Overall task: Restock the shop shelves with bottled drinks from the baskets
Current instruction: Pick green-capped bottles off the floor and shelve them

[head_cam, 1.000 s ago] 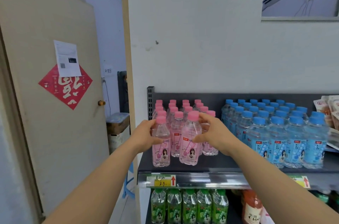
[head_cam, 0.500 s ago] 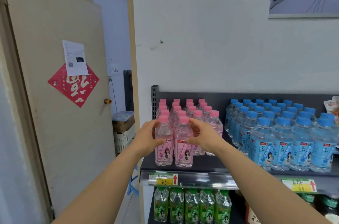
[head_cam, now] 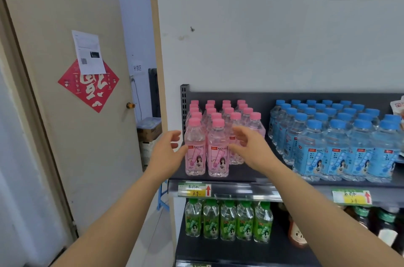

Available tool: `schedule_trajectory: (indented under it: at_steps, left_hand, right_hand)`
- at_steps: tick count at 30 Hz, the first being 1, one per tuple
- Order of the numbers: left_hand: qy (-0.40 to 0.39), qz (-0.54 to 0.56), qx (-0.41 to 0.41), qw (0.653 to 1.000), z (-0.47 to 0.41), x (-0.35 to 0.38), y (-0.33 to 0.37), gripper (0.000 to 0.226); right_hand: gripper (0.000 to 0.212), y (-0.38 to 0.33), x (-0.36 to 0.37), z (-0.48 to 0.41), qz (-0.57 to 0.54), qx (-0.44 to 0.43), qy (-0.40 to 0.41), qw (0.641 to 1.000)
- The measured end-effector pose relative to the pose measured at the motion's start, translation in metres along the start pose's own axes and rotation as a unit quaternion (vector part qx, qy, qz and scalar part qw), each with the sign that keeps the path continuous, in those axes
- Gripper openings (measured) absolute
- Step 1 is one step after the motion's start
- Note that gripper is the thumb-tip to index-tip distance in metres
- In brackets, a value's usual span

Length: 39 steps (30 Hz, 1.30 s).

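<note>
A beige door [head_cam: 65, 135] stands to the left of the dark top shelf [head_cam: 238, 173], with a red diamond poster [head_cam: 88, 85] and a white sheet of paper [head_cam: 88, 52] stuck on it. On the right half of that shelf stand rows of blue-capped bottles [head_cam: 334, 146]. Its left half carries the pink-capped peach soda bottles [head_cam: 218, 118], all upright, in rows running back to the shelf's rear panel. Two of them stand side by side at the shelf's front edge, the left front bottle [head_cam: 195, 157] and the right front bottle [head_cam: 218, 157]. Under the shelf stands a row of green-capped bottles [head_cam: 227, 220].

Both bare arms reach in over the shelf's front edge. The left hand [head_cam: 168, 153] is just beside the left front bottle, its grip spread, thumb at the label's edge. The right hand [head_cam: 251, 148] is just beside the right front bottle, its grip likewise spread, fingers loose. Whether either thumb touches a bottle is unclear. A yellow price tag [head_cam: 194, 190] sits on the shelf's front rail.
</note>
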State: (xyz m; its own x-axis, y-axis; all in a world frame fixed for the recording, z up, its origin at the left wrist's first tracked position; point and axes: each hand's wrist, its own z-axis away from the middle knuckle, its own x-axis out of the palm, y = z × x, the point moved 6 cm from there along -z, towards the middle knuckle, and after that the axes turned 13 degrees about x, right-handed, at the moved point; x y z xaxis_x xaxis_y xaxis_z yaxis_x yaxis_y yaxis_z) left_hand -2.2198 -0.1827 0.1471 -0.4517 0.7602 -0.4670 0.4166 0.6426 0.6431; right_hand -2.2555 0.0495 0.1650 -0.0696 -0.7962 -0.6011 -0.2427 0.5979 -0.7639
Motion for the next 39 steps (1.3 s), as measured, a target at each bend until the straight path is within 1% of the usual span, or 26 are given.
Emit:
schedule_trajectory:
  at_steps: [2, 3, 5, 7, 9, 12, 16, 18, 22, 27, 29, 31, 33, 36, 38, 39]
  left_hand:
    - [0.026, 0.033, 0.0, 0.999, 0.02, -0.003, 0.003, 0.02]
    - [0.026, 0.048, -0.004, 0.999, 0.031, -0.001, 0.005, 0.015]
    - [0.014, 0.072, -0.014, 0.997, 0.051, 0.007, 0.004, 0.011]
    - [-0.016, 0.084, -0.025, 0.996, 0.071, 0.022, 0.001, 0.011]
    - [-0.068, 0.083, -0.036, 0.994, 0.092, 0.044, -0.004, 0.011]
    - [-0.148, 0.064, -0.047, 0.986, 0.124, 0.079, -0.017, 0.01]
    - [-0.231, 0.052, -0.092, 0.967, 0.172, 0.12, -0.042, 0.013]
    - [-0.267, 0.053, -0.123, 0.954, 0.199, 0.136, -0.053, 0.017]
    - [-0.32, 0.041, -0.169, 0.931, 0.256, 0.165, -0.072, 0.018]
    - [-0.337, 0.021, -0.221, 0.915, 0.33, 0.205, -0.098, 0.018]
    - [-0.345, 0.029, -0.237, 0.908, 0.359, 0.224, -0.11, 0.016]
    - [-0.362, 0.036, -0.25, 0.897, 0.393, 0.247, -0.125, 0.019]
    - [-0.376, 0.019, -0.253, 0.891, 0.424, 0.27, -0.143, 0.018]
    - [-0.39, -0.009, -0.25, 0.886, 0.469, 0.302, -0.175, 0.014]
    - [-0.408, -0.02, -0.25, 0.878, 0.5, 0.325, -0.2, 0.007]
    - [-0.419, -0.024, -0.252, 0.872, 0.516, 0.337, -0.215, 0.008]
  right_hand:
    - [0.045, 0.011, -0.006, 0.013, -0.012, 0.013, 0.006, 1.0]
    - [0.039, 0.018, -0.007, 0.021, -0.017, 0.018, 0.003, 1.0]
    - [0.031, 0.032, -0.007, 0.038, -0.026, 0.027, -0.004, 0.999]
    - [0.028, 0.051, -0.002, 0.056, -0.034, 0.047, -0.017, 0.998]
    - [0.026, 0.075, 0.007, 0.073, -0.036, 0.078, -0.043, 0.995]
    - [0.028, 0.12, 0.03, 0.101, 0.008, 0.131, -0.106, 0.986]
    - [0.032, 0.189, 0.057, 0.144, 0.037, 0.235, -0.172, 0.956]
    - [0.03, 0.22, 0.066, 0.164, 0.046, 0.276, -0.191, 0.941]
    - [0.027, 0.272, 0.086, 0.201, 0.021, 0.341, -0.213, 0.916]
    - [0.021, 0.334, 0.121, 0.244, 0.029, 0.354, -0.25, 0.901]
    - [0.022, 0.361, 0.137, 0.261, 0.042, 0.355, -0.243, 0.902]
    - [0.025, 0.391, 0.155, 0.282, 0.053, 0.367, -0.25, 0.894]
    - [0.023, 0.424, 0.175, 0.302, 0.082, 0.365, -0.268, 0.888]
    - [0.026, 0.471, 0.204, 0.331, 0.083, 0.387, -0.283, 0.874]
    - [0.027, 0.502, 0.226, 0.344, 0.095, 0.385, -0.292, 0.871]
    - [0.026, 0.52, 0.238, 0.35, 0.101, 0.384, -0.292, 0.87]
